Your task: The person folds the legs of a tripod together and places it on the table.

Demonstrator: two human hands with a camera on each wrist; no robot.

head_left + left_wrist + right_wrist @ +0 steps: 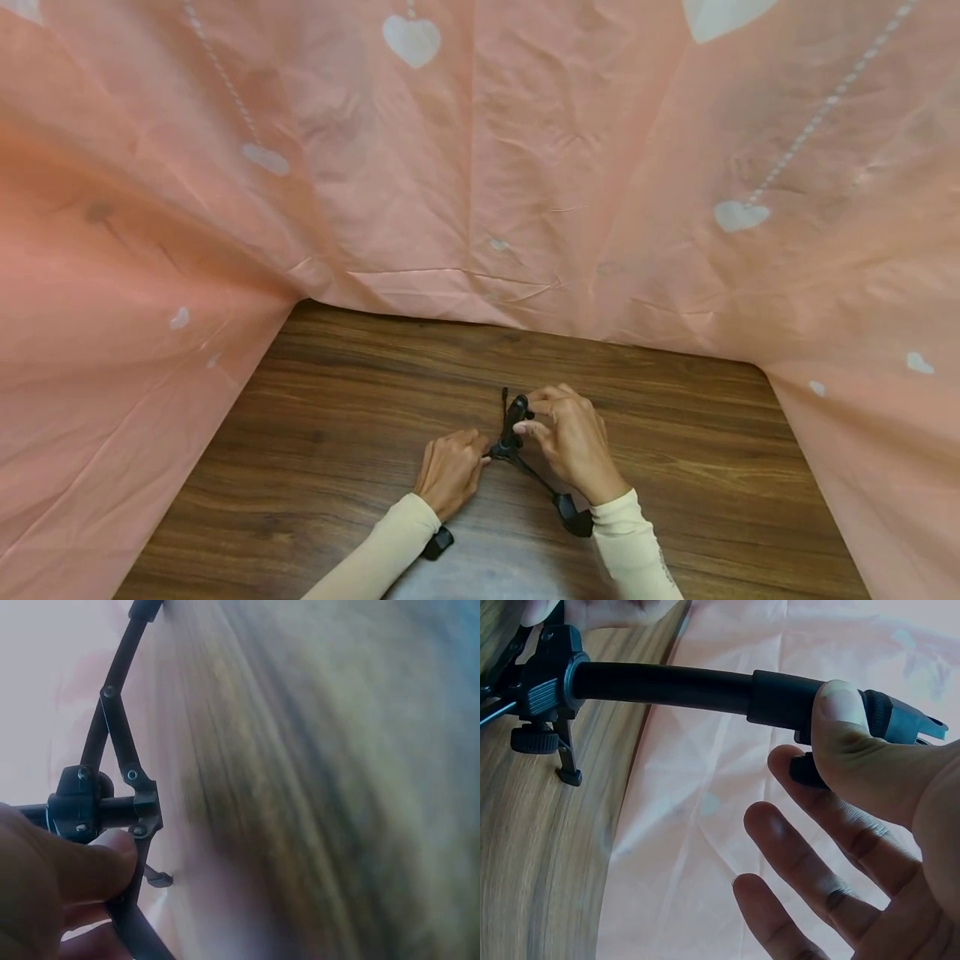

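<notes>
A small black tripod (514, 419) stands on the wooden table with its legs spread. My left hand (452, 468) pinches one leg close to the hub; in the left wrist view its thumb and finger lie around the leg under the collar (73, 802). With thumb and forefinger, my right hand (576, 437) grips the upper end of the centre column (660, 686), beside a small black knob (806, 771). Its other fingers (769, 832) are spread away from the column. Lower down, a ridged knob (534, 740) sticks out of the collar.
The brown wooden table (337, 400) is enclosed at the back and both sides by a pink cloth (525, 167) with white hearts. Black wrist cameras sit under the left wrist (437, 542) and beside the right cuff (573, 517), the latter overlapping a tripod leg.
</notes>
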